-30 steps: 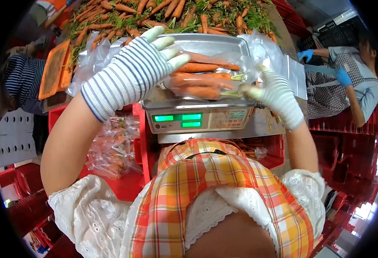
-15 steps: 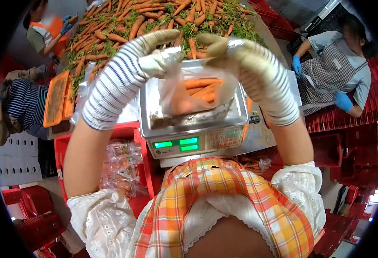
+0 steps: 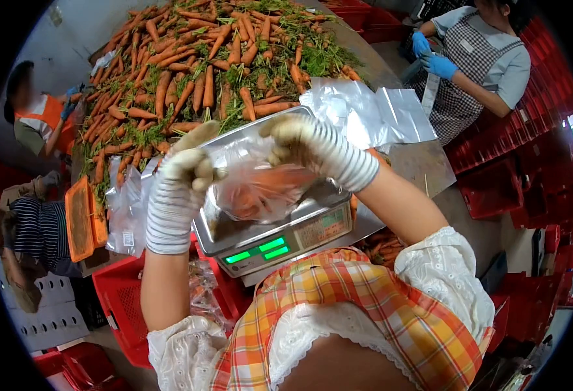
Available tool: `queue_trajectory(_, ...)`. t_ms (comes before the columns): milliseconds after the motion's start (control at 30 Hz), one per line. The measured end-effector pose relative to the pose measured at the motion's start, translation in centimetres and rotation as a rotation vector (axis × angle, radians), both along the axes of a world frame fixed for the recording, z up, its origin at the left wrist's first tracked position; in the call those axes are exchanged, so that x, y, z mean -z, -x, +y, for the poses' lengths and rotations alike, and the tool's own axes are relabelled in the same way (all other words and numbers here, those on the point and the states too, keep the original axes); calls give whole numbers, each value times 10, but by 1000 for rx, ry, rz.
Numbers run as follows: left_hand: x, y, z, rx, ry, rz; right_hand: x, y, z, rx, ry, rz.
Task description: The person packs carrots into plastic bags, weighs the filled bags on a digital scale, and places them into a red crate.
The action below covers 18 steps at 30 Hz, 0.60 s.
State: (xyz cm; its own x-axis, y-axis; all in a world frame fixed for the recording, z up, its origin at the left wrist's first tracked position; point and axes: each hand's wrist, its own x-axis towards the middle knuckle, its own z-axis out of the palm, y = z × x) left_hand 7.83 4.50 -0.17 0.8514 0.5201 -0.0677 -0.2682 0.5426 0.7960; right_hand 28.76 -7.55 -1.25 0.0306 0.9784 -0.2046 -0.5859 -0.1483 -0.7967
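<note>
A clear plastic bag of carrots (image 3: 260,189) lies on the steel pan of a weighing scale (image 3: 218,244). My left hand (image 3: 192,166), in a striped knit glove with soiled fingertips, is at the bag's left side. Its thumb is spread from its curled fingers, and no held thing shows between them. At the upper right of the bag, my right hand (image 3: 296,143), gloved alike, has its bent fingers on the loose plastic. The exact grip there is partly hidden. Green digits glow on the scale's front display (image 3: 257,251).
A large heap of carrots with green tops (image 3: 202,85) covers the table beyond. Empty plastic bags (image 3: 364,114) lie right of it, more bags (image 3: 127,215) at left. An orange basket (image 3: 81,218) and red crate (image 3: 120,300) stand left. Co-workers work on both sides.
The view has turned, so the scale sits lower and farther left. The bag's raised mouth has sunk over the carrots. My left hand has come away from the bag's rim.
</note>
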Motion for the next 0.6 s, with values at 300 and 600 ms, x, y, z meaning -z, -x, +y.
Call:
queue_trajectory(300, 26, -15, -25, -127, -28, 15, 1, 27, -21, 61, -126, -50)
queue_trajectory(600, 41, 4, -15, -81, -60, 68, 27, 14, -2, -280, 66, -530)
